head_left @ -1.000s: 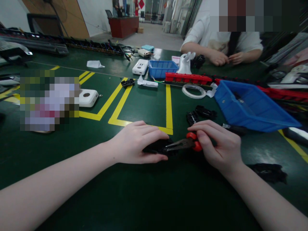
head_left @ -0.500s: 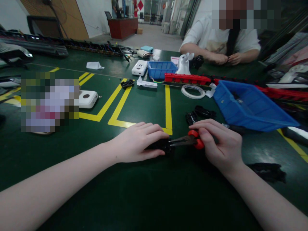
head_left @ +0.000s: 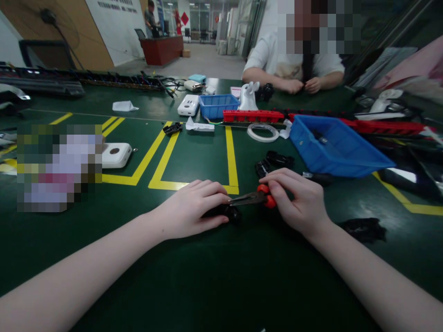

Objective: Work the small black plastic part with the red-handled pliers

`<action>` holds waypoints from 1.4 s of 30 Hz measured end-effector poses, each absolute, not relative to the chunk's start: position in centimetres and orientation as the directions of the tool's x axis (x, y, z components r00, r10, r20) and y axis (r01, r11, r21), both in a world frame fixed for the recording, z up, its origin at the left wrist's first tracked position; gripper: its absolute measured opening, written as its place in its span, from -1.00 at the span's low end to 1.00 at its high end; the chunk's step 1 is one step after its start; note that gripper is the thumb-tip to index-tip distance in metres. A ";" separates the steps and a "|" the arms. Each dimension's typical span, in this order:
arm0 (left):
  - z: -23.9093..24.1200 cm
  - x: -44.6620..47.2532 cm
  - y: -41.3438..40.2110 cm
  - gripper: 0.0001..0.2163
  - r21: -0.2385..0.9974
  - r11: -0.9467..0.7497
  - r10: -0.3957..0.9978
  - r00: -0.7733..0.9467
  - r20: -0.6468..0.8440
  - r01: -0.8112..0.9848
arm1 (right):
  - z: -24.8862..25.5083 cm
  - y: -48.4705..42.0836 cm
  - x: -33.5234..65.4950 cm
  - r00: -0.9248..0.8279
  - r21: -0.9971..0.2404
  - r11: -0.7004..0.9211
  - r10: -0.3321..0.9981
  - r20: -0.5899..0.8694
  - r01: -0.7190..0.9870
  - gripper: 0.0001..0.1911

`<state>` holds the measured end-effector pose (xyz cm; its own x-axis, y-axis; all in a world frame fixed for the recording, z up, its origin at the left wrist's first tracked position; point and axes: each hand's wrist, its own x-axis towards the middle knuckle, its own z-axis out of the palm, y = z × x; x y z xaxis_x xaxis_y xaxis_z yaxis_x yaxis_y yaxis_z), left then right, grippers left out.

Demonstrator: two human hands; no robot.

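Observation:
My left hand (head_left: 199, 210) is closed over a black plastic part (head_left: 232, 214) low on the green table (head_left: 221, 281). Most of that part is hidden under the fingers, so its kind does not show. In my right hand (head_left: 299, 198) is a pair of needle-nose pliers (head_left: 251, 198) with red handles. The jaws point left, and their tips lie at the black part beside my left fingertips; whether they grip it I cannot tell. Just beyond my right hand lie more black plastic pieces (head_left: 279, 159). Another black piece (head_left: 363, 229) rests to the right of my right wrist.
A large blue bin (head_left: 339, 152) stands at the right, a smaller blue basket (head_left: 218, 106) farther back. Around them are a tape roll (head_left: 262, 133), a long red strip (head_left: 252, 116) and a white power bank (head_left: 116, 155) at left. A person in a white shirt (head_left: 263, 60) sits across the table.
The camera view has shifted, tilting up and turning right. The plier tips have moved from the black part's right end to its upper side near my left fingers.

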<state>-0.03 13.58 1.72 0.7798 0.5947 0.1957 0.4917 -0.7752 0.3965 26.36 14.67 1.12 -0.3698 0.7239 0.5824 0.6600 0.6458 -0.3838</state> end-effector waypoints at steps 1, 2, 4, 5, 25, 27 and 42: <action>1.7 0.0 13.6 -0.77 0.395 -0.778 0.592 0.781 0.199 0.489 | 1.1 14.6 26.4 -0.372 -0.381 0.644 0.725 0.579 0.663 -0.79; 1.6 0.0 13.5 -0.77 0.395 -0.782 0.586 0.783 0.207 0.482 | 1.1 14.6 26.3 -0.377 -0.375 0.644 0.725 0.576 0.666 -0.79; 1.5 0.1 13.5 -0.77 0.400 -0.790 0.576 0.786 0.226 0.464 | 1.2 14.4 26.2 -0.393 -0.354 0.646 0.723 0.568 0.676 -0.78; 1.4 0.2 13.4 -0.77 0.404 -0.791 0.575 0.785 0.232 0.460 | 1.2 14.4 26.1 -0.404 -0.342 0.649 0.720 0.564 0.680 -0.77; 1.6 -0.4 13.9 -0.94 0.651 -0.688 0.615 0.734 0.288 0.321 | 1.3 14.1 25.7 -0.446 -0.262 0.634 0.727 0.521 0.728 -0.73; 1.7 -0.4 13.9 -0.93 0.654 -0.686 0.618 0.729 0.293 0.319 | 1.3 14.1 25.7 -0.445 -0.260 0.635 0.725 0.526 0.728 -0.73; 1.6 -0.5 13.8 -0.92 0.592 -0.739 0.624 0.657 0.424 0.320 | 1.6 13.9 25.6 -0.454 -0.167 0.632 0.692 0.562 0.757 -0.72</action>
<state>-0.52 13.79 1.59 0.6566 0.6241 0.4236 0.3204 -0.7391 0.5925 25.63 13.90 1.56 -0.4538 0.6919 0.5615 0.7570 0.6318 -0.1667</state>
